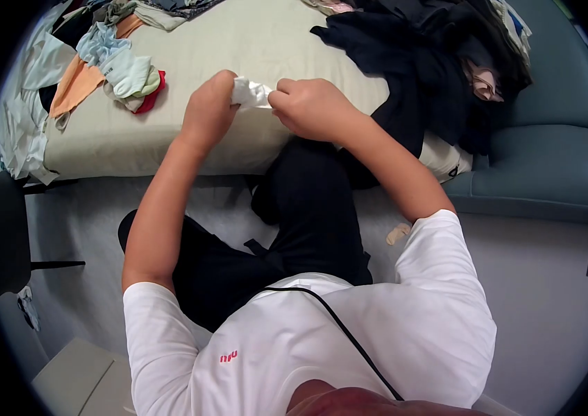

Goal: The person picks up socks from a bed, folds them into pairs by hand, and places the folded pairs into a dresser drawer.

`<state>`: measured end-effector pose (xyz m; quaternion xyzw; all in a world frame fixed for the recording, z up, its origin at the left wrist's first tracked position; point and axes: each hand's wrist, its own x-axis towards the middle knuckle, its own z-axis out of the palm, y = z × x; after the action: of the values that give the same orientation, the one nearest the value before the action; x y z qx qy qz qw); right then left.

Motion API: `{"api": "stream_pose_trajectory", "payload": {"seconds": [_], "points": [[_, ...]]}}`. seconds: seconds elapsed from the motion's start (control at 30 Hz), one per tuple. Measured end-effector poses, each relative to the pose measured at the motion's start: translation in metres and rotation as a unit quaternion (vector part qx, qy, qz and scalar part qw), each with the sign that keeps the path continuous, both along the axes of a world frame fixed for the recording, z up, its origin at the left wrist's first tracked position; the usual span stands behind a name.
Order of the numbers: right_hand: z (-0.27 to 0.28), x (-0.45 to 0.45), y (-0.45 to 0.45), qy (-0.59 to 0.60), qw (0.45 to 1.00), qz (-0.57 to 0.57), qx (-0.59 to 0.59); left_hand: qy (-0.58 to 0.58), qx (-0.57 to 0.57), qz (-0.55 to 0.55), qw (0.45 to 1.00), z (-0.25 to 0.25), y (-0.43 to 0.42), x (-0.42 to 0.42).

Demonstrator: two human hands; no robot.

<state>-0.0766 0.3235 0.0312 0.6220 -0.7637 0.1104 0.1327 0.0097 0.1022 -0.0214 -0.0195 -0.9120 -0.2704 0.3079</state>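
Note:
A small white piece of cloth, apparently a sock (pixel 252 93), is stretched between my two hands above the near edge of the bed. My left hand (pixel 211 104) is closed on its bunched left end. Thumb and fingers of my right hand (pixel 313 107) pinch the other end, which looks flatter. Part of the sock is hidden inside my fists. To the left of my hands lies a group of small folded or rolled cloth pieces, among them a pale one with lettering (pixel 127 73), an orange one (pixel 75 84) and a red one (pixel 151 93).
Dark clothes (pixel 422 62) are heaped on the right of the cream-covered bed (pixel 252 35). White garments (pixel 27 132) hang over its left end. A blue-grey padded seat (pixel 550 166) stands at right, a dark chair (pixel 6 236) at left. A beige cloth piece (pixel 398 234) lies on the floor.

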Motion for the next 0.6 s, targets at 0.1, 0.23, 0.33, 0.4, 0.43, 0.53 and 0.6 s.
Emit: {"api": "stream_pose_trajectory", "payload": {"seconds": [0.1,0.23,0.33,0.4,0.43,0.53,0.6], "points": [[-0.005,-0.009,0.000,0.059,0.997,-0.019,-0.049,-0.003,-0.021,-0.061,0.998,-0.003,0.005,0.000],[-0.011,0.000,-0.007,0.037,0.992,0.067,-0.096,-0.047,0.041,0.044,0.997,0.003,0.016,0.001],[-0.008,0.010,-0.017,-0.041,0.996,0.005,-0.083,-0.043,0.129,0.109,0.985,0.006,0.018,0.002],[0.001,0.011,-0.027,-0.190,0.970,-0.142,-0.048,-0.009,0.148,0.122,0.981,0.007,0.015,0.002],[0.000,0.010,-0.031,-0.190,0.971,-0.139,-0.047,-0.016,0.177,0.121,0.977,0.006,0.016,0.002],[-0.010,0.007,-0.042,-0.323,0.919,-0.199,-0.104,-0.016,0.214,0.117,0.970,0.005,0.019,0.003],[-0.020,0.007,-0.048,-0.315,0.895,-0.225,-0.221,-0.011,0.224,0.109,0.968,0.005,0.020,0.004]]}}
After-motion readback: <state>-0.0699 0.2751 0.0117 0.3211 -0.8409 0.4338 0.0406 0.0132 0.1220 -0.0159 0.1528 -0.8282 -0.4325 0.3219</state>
